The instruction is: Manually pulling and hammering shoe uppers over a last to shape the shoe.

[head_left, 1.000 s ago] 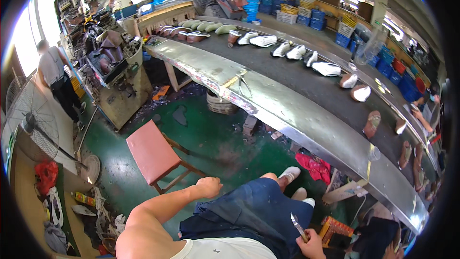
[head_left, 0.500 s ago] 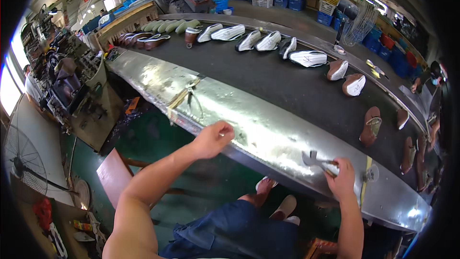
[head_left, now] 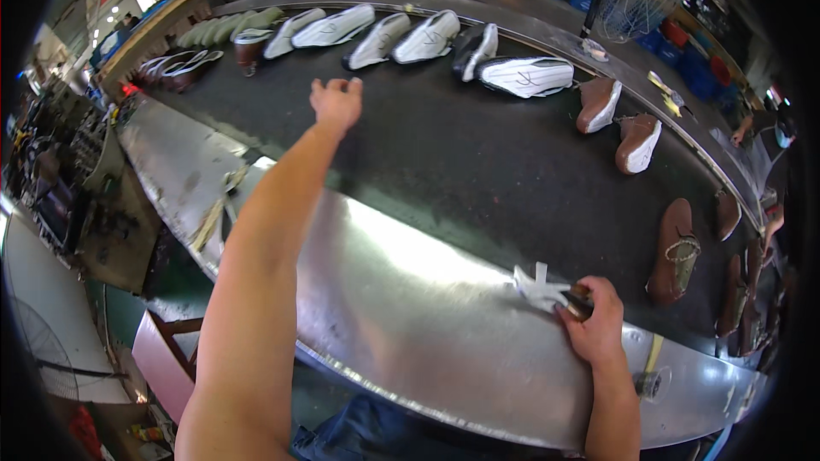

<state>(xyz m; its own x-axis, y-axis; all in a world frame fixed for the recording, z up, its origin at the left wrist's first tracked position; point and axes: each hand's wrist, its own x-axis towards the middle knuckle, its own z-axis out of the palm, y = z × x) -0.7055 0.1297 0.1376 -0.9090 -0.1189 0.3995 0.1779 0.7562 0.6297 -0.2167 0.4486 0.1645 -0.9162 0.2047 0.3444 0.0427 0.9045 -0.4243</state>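
Silver metal shines along the near side of the worktop [head_left: 410, 333], and a dark belt [head_left: 427, 171] runs past it across the middle of the frame. Your left hand [head_left: 337, 104] is stretched out over the belt, in the upper left part of the frame. It holds nothing, and its fingers are spread and a little bent, pointing at the white shoes [head_left: 427, 37]. These sit in a row along the far side of the belt, near your fingertips but not touching them. Your right hand [head_left: 595, 316] is lower down, right of the middle. It is wrapped around the handle of a metal tool [head_left: 540, 292], and the tool's head points left over the shiny metal. Two brown-and-white shoes [head_left: 637, 145] stand at the upper right, and a long brown shoe [head_left: 670, 269] lies below them. Green shoe shapes [head_left: 229, 27] line up at the upper left. Down at the lower left, you can see a pink stool [head_left: 162, 364].
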